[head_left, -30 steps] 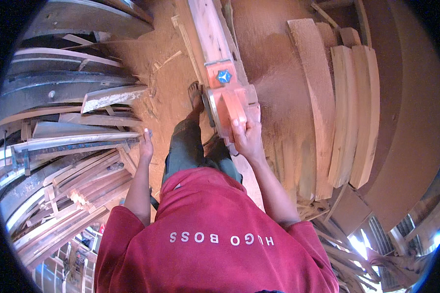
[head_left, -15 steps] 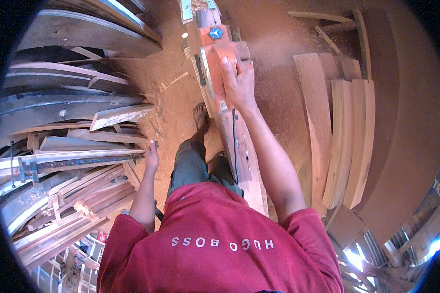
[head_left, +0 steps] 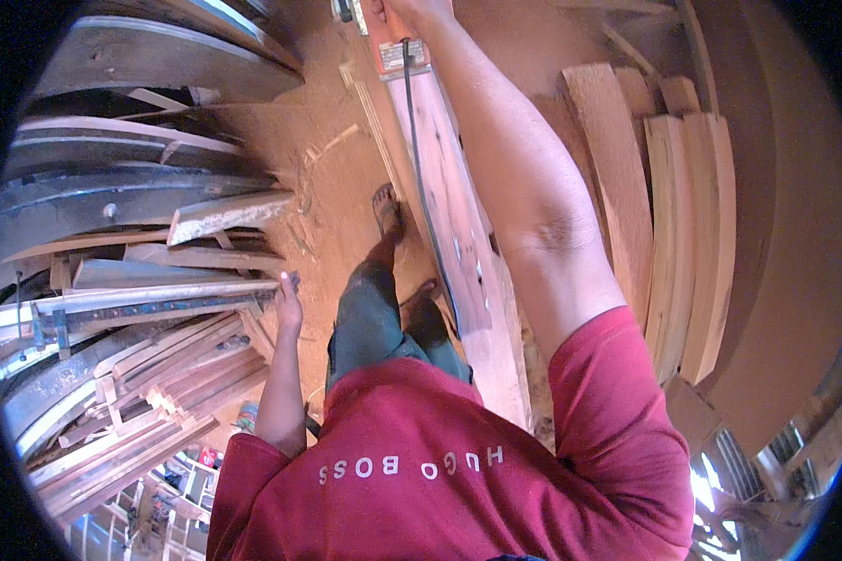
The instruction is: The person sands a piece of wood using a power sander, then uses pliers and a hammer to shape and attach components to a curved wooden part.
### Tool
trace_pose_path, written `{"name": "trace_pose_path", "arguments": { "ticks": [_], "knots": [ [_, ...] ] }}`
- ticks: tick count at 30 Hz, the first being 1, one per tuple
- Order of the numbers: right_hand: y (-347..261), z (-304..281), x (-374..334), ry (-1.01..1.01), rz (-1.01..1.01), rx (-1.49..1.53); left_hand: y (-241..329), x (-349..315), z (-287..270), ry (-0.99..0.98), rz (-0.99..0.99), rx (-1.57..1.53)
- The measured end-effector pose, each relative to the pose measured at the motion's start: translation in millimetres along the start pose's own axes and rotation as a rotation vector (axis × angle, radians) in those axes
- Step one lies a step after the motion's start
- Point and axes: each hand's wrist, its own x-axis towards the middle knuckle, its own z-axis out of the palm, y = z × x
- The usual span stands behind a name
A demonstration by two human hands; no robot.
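Seemingly, right grip is clasping an orange tool toward the plank's far end. Left grip is hovering open, empty.

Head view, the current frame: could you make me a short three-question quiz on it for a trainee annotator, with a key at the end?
1. Multiple choice. What does the right hand hold?
A) a hammer
B) an orange power tool
C) a loose plank

2. True or false. The left hand is off the power tool, near the ends of the stacked timber.

3. Fill in the blank. From the power tool, the black cord runs along the long wooden ____, toward the person's body.

Key: 1: B. 2: True. 3: board.
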Motion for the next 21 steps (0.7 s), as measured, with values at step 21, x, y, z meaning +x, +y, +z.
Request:
{"name": "trace_pose_path", "arguments": {
  "ticks": [21],
  "knots": [
    [26.2,-217.3,-659.3,-0.318,0.678,0.261,-121.2,-79.1,57.9,-0.213,0.178,0.284]
  ]
}}
